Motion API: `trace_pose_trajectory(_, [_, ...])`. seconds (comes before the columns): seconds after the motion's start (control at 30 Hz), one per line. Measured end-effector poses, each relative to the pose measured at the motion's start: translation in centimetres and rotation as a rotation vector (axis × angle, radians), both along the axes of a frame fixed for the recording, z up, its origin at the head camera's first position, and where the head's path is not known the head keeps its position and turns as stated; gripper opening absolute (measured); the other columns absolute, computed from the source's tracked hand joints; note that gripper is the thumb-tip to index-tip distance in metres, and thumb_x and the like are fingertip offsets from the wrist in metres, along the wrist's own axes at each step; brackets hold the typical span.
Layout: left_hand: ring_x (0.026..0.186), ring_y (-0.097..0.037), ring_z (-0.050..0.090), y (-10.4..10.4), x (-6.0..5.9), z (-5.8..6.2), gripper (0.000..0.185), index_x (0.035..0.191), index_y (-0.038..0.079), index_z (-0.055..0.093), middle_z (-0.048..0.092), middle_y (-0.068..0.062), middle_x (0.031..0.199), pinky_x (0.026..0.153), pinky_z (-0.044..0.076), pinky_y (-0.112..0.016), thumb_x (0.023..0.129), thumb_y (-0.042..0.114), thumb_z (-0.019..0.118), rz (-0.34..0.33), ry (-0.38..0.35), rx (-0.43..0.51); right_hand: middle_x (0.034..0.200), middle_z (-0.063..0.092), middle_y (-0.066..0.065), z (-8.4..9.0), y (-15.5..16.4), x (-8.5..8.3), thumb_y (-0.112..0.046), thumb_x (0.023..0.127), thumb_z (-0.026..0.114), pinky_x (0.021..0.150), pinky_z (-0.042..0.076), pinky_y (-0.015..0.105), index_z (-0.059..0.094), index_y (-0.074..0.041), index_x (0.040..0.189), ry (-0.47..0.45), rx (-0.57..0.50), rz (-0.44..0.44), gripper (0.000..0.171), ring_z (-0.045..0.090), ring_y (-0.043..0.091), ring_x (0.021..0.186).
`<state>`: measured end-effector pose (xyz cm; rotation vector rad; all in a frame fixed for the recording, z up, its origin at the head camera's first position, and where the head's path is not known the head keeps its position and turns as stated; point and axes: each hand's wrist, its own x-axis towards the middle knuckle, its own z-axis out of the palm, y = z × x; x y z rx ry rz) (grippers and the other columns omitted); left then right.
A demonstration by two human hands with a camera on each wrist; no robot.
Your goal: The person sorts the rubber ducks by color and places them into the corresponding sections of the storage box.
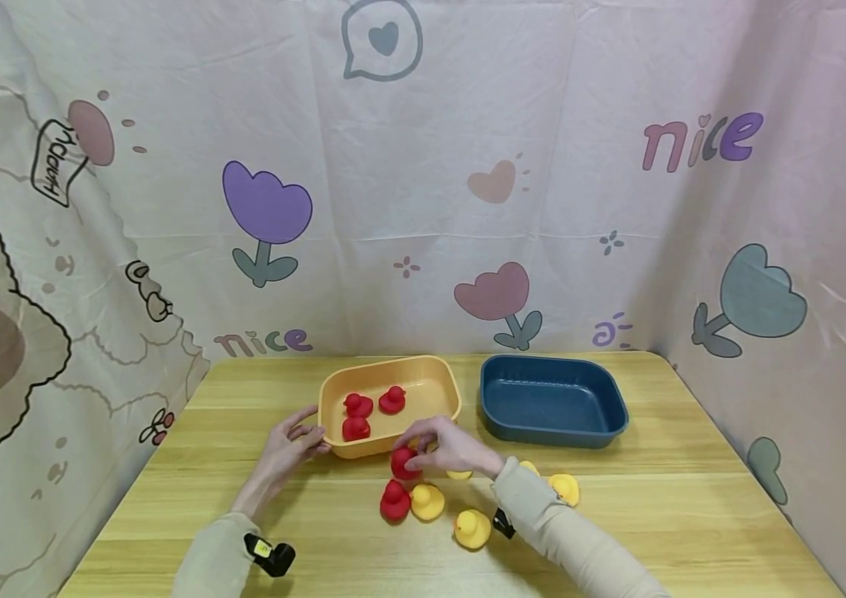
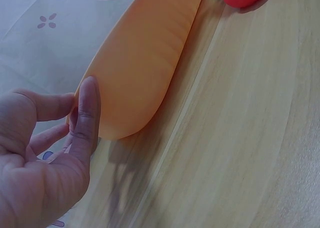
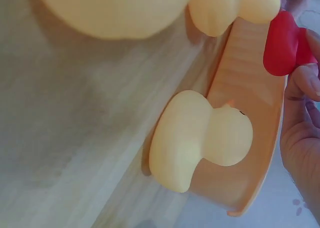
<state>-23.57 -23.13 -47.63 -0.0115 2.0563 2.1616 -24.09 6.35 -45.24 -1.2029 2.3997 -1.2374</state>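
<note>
Between the right hand fingers, pinched, a red duck (left hand fingers relaxed beside the orange tub)

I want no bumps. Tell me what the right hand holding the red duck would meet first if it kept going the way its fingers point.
Probably the front wall of the orange tub: the right hand pinches a red duck just beside it, though depth is unclear.
</note>
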Motion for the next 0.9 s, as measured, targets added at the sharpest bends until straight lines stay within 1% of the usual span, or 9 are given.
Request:
trace_pose_trajectory(0.2, [0.071,-0.01,0.063,0.0,0.0,0.0,0.058,0.139,0.004,0.025,0.058,0.001,0.086,0.072,0.057,-0.024,0.088,0.008,0.053,-0.002,0.004,-0.005,0.1,0.065,0.012,2.5,0.1,0.8,-0.008,0.079,0.066,0.068,0.053,0.024,0.063,-0.003,0.105,-0.043,-0.049,0.001,0.026,0.056,0.019,0.07])
trace_pose_trajectory(0.27, [0.07,-0.01,0.063,0.0,0.0,0.1,0.058,0.139,0.004,0.025,0.058,0.0,0.086,0.072,0.057,-0.024,0.088,0.008,0.053,0.001,0.004,-0.002,0.101,0.065,0.012,2.5,0.1,0.6,-0.007,0.079,0.065,0.07,0.053,0.026,0.063,-0.003,0.105,-0.051,-0.048,-0.01,0.027,0.057,0.021,0.071])
trace_pose_trajectory(0.47, [0.069,-0.009,0.063,0.1,0.1,0.1,0.059,0.139,0.001,0.023,0.058,-0.001,0.086,0.071,0.057,-0.023,0.088,0.006,0.052,0.006,0.004,0.0,0.099,0.066,0.0,1.2,0.2,-1.1,-0.017,0.079,0.067,0.071,0.053,0.026,0.063,-0.012,0.106,-0.04,-0.031,-0.048,0.028,0.056,0.01,0.07])
trace_pose_trajectory(0.6, [0.068,-0.009,0.063,0.1,0.2,0.2,0.06,0.139,0.0,0.022,0.058,0.001,0.084,0.071,0.057,-0.023,0.088,0.006,0.053,0.0,0.003,-0.01,0.099,0.065,-0.002,1.2,0.3,-1.9,-0.021,0.078,0.068,0.07,0.054,0.026,0.063,-0.015,0.105,-0.028,-0.047,-0.05,0.028,0.057,0.009,0.068])
trace_pose_trajectory(0.7, [0.068,-0.01,0.063,0.1,0.3,0.1,0.06,0.139,0.001,0.023,0.057,0.001,0.084,0.072,0.057,-0.025,0.087,0.006,0.054,0.003,0.001,-0.013,0.1,0.064,-0.001,1.8,0.2,-2.2,-0.019,0.078,0.068,0.068,0.053,0.022,0.063,-0.015,0.104,-0.017,-0.052,-0.062,0.027,0.056,0.012,0.068])
trace_pose_trajectory(0.8, [0.068,-0.01,0.063,0.1,0.2,0.1,0.06,0.139,0.001,0.023,0.057,-0.002,0.086,0.072,0.057,-0.026,0.087,0.007,0.053,0.004,-0.001,-0.015,0.102,0.063,0.004,2.6,-0.1,-2.3,-0.013,0.078,0.068,0.066,0.052,0.018,0.063,-0.009,0.105,-0.02,-0.053,-0.069,0.028,0.057,0.018,0.07])
trace_pose_trajectory(0.83, [0.068,-0.01,0.063,0.1,0.2,0.1,0.06,0.139,0.002,0.024,0.058,-0.003,0.087,0.072,0.057,-0.025,0.087,0.006,0.054,0.009,-0.002,-0.014,0.103,0.063,0.007,2.9,-0.2,-2.3,-0.011,0.078,0.067,0.063,0.051,0.017,0.063,-0.007,0.105,-0.02,-0.052,-0.069,0.028,0.057,0.021,0.07])
trace_pose_trajectory(0.9, [0.068,-0.009,0.063,0.2,0.1,0.0,0.059,0.139,0.002,0.024,0.058,-0.004,0.089,0.072,0.057,-0.025,0.088,0.006,0.053,0.008,-0.004,-0.02,0.105,0.062,0.011,3.4,-0.3,-2.4,-0.008,0.078,0.067,0.063,0.05,0.015,0.062,-0.003,0.106,-0.028,-0.048,-0.075,0.03,0.057,0.026,0.073])
